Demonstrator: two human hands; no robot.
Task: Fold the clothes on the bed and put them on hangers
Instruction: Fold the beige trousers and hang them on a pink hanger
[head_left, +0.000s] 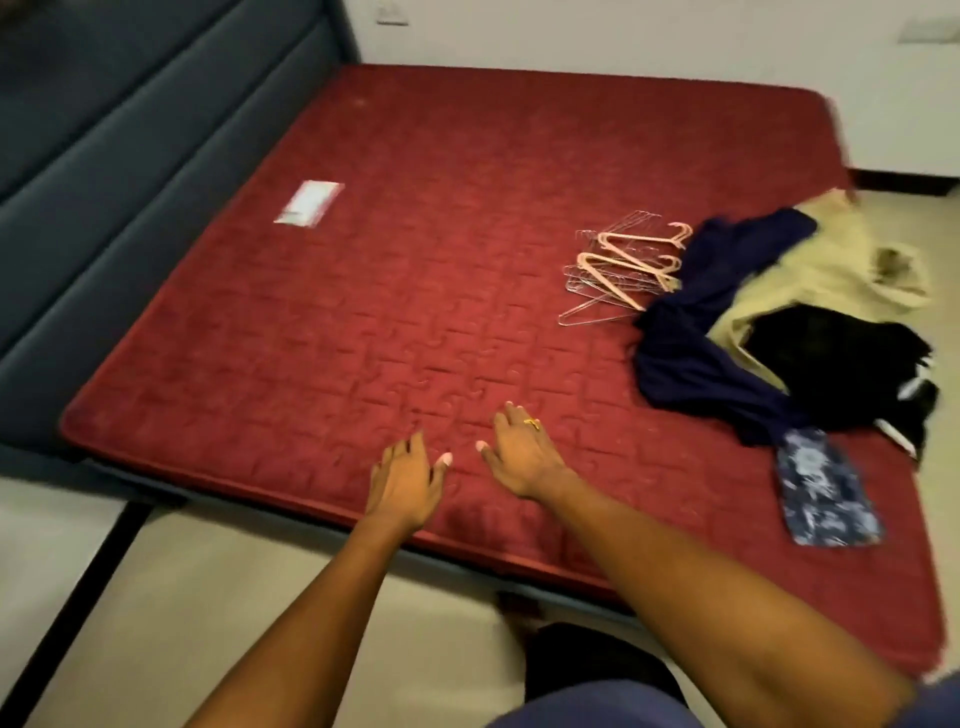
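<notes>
Red mattress | clothes, hangers: well right of left hand, right hand

The white label on the mattress is too blurred to read.

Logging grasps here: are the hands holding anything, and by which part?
Nothing is held: the left hand and right hand are open over the mattress.

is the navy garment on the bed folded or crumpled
Crumpled, not folded: the navy garment lies twisted in a loose strip across the mattress, tangled with the khaki garment, beside the hangers.
</notes>
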